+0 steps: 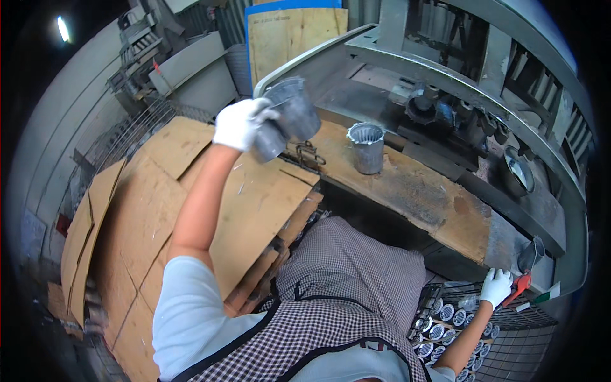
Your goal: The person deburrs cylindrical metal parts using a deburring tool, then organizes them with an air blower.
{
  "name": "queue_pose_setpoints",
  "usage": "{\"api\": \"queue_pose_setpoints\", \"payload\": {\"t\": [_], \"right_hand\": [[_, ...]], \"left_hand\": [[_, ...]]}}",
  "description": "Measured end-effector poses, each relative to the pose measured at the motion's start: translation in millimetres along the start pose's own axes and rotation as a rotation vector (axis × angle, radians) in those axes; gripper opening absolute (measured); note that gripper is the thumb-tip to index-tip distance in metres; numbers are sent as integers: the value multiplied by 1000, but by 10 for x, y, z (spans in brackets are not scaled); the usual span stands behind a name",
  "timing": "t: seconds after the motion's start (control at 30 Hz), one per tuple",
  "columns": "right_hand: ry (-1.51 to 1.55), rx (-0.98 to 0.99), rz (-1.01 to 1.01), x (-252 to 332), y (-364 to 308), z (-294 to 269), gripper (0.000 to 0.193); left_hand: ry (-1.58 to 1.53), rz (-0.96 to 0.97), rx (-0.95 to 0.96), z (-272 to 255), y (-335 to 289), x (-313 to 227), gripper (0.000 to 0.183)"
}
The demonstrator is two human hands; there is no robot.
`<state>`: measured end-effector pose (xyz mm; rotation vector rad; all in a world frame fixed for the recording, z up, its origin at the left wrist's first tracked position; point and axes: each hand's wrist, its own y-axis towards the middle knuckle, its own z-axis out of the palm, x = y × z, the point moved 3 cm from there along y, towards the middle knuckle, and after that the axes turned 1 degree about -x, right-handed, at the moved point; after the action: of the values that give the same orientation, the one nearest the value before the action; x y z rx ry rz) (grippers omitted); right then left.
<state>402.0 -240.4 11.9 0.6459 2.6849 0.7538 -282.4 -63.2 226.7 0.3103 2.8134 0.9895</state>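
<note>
My left hand (237, 125), in a white glove, is raised over the cardboard-covered stack and closed on two grey metal cups. The larger metal cup (296, 109) is tilted, and the other metal cup (270, 141) hangs just below it. A third metal cup (367, 150) with a ragged, ribbed rim stands upright on the wooden bench board (414, 191). Far to the right, my gloved right hand (496, 286) has its fingers curled at the bench end, beside a red-handled tool (520, 286). Whatever lies inside those fingers is hidden.
A wire basket (522, 337) at the lower right holds rows of round metal parts (447, 312). Cardboard sheets (159, 210) cover the stack on the left. Behind the bench stands a large grey machine (484, 102) with a curved frame. Another dark cup (531, 253) sits at the bench's right end.
</note>
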Motion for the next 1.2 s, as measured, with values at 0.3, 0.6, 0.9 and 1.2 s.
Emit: {"api": "queue_pose_setpoints", "payload": {"t": [0.3, 0.6, 0.9, 1.2], "right_hand": [[49, -14, 9, 38, 4, 13, 24], [43, 82, 30, -5, 77, -19, 23], [575, -21, 403, -252, 442, 405, 31], [370, -148, 484, -153, 432, 450, 39]], "left_hand": [[123, 441, 34, 1425, 982, -22, 5], [255, 191, 531, 1551, 583, -174, 56], [-127, 19, -422, 1555, 45, -442, 30], [-177, -263, -256, 1879, -108, -685, 41]]}}
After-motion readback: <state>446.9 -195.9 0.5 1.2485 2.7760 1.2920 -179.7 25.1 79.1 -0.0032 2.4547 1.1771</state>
